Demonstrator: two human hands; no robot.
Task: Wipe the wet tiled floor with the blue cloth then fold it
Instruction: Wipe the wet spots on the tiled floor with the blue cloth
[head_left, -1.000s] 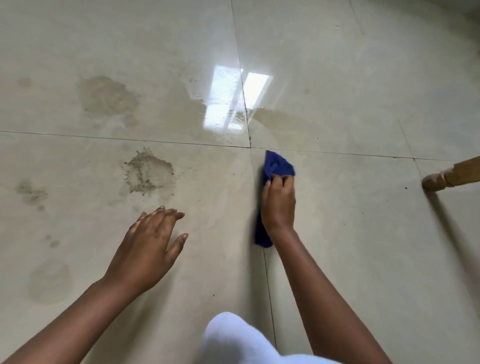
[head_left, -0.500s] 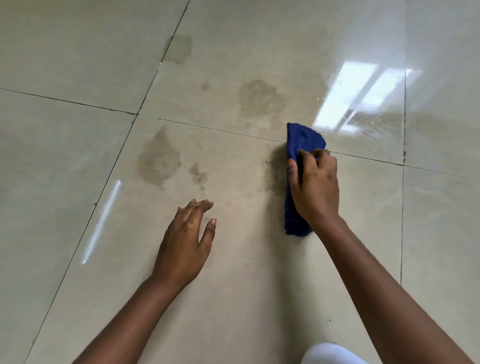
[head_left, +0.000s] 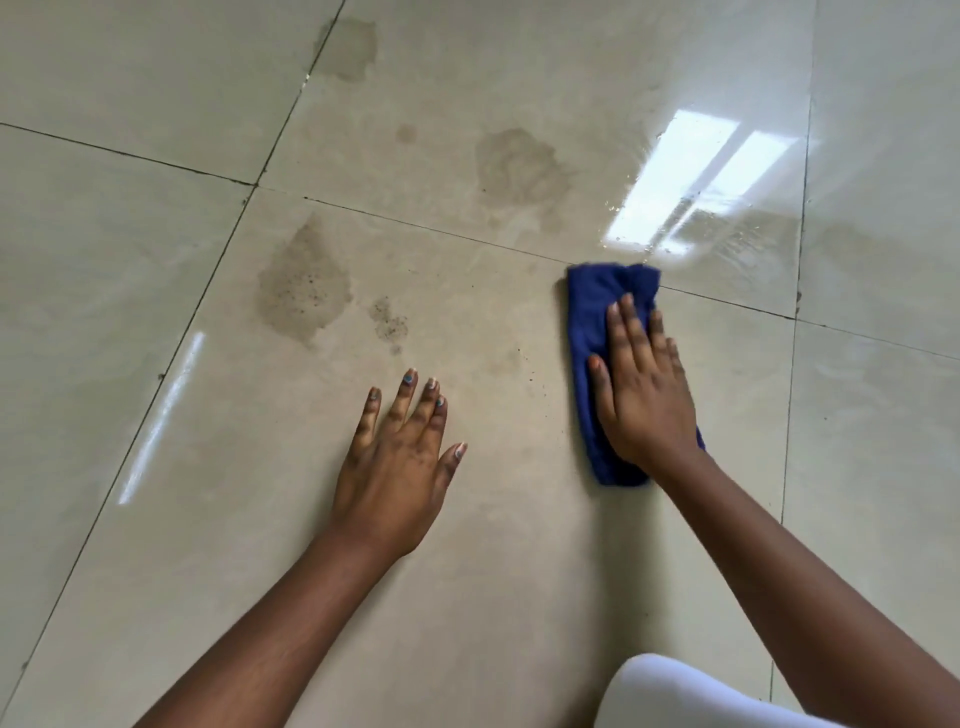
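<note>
The blue cloth (head_left: 597, 332) is pressed flat onto the tiled floor (head_left: 493, 597) under the spread right hand (head_left: 641, 395), fingers now extended where they were curled half a second ago; the left hand (head_left: 397, 475) is splayed on the tile beside it, holding nothing

1. Left of the blue cloth (head_left: 592, 332), bare tiled floor (head_left: 130, 312) lies open up to the left hand (head_left: 392, 478), planted flat.
2. Beyond the blue cloth, wet glossy tile stretches unobstructed.
3. Right of it, open tile.
4. Nearer than it, a white-clad knee (head_left: 670, 696) blocks the lower right.
</note>
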